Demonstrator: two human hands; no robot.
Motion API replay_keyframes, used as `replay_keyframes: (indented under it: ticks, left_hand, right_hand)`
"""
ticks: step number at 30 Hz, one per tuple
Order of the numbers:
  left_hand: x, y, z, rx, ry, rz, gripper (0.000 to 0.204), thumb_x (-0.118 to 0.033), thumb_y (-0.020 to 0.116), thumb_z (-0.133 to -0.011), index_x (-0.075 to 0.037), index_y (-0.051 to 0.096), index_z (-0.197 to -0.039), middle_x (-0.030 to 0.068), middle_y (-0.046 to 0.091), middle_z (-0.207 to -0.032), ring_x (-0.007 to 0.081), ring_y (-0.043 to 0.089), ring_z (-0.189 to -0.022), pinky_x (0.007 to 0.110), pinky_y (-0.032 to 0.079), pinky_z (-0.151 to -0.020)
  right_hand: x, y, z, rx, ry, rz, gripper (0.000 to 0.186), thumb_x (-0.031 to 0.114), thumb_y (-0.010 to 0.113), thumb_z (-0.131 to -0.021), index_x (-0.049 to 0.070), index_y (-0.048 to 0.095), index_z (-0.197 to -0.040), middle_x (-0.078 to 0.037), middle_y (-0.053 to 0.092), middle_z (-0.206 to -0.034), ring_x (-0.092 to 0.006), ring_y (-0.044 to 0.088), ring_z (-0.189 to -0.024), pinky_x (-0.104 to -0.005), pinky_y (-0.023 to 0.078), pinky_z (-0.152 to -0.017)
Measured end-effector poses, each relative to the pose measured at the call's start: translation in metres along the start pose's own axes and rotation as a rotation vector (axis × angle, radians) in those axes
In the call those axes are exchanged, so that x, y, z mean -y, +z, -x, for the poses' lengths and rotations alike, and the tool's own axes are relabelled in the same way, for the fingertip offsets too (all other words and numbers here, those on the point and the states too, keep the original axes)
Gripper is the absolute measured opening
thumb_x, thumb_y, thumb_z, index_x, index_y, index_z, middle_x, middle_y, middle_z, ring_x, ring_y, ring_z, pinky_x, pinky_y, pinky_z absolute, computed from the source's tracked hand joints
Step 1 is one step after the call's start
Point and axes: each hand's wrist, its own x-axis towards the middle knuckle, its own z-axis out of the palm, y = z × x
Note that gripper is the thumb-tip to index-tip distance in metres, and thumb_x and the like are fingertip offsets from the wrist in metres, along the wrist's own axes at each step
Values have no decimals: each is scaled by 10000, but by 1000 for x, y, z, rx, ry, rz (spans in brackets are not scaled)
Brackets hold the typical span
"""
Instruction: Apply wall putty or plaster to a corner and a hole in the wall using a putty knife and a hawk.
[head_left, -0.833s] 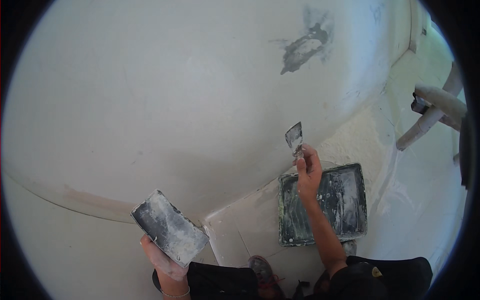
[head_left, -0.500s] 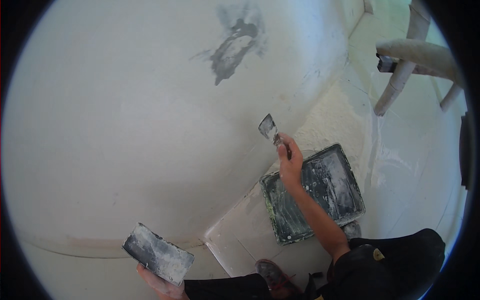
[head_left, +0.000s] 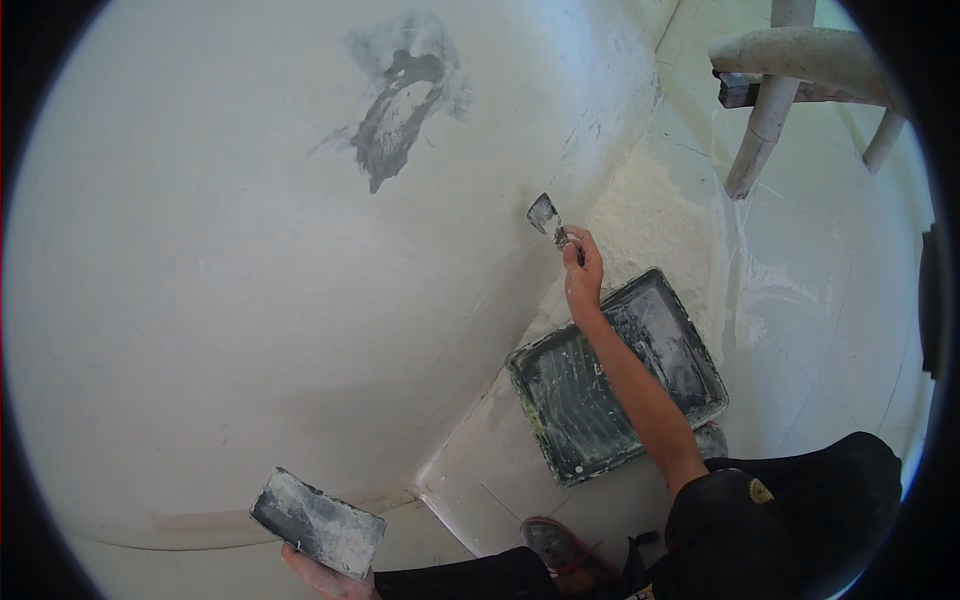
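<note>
Gripping smeared plate [head_left: 318, 522] in left hand [head_left: 318, 575], scraper [head_left: 543, 214] in right hand [head_left: 583, 272], well apart; seemingly between strokes, next calling for steady grip.

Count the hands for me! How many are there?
2: the left hand, near the bottom, holding a smeared rectangular tool, and the right hand, near the dark tray, holding a small scraper. Part of the left hand is hidden behind the tool.

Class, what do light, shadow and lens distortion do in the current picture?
Head view: black corners, and the wall bows along its foot at lower left; head view: bluish light brightens its upper right, soft shadow lies low; head view: the scraper shows no strong blur.
</note>
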Motion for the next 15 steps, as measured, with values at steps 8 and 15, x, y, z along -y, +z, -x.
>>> replay_keyframes:
  ticks: [8, 15]
  left_hand:
    - [-7, 2, -3, -73, 391, -498, 770, -51, 699, -815, 92, 189, -1374, 296, 483, -1241, 382, 571, -1085, 453, 472, -943]
    - [-27, 5, -17, 60, -533, 792, 465, -320, 492, -932, 21, 519, -1248, 165, 609, -1216, 300, 603, -1083, 484, 509, -928]
  right_hand:
    - [-16, 1, -17, 5, 27, -4, 195, 16, 505, -955, 59, 564, -1135, -11, 572, -893, -86, 443, -796, -228, 371, -746]
    - [-24, 9, -28, -17, -66, 7, 152, 55, 511, -967, 56, 571, -1106, 1, 564, -839, -72, 448, -714, -226, 378, -649]
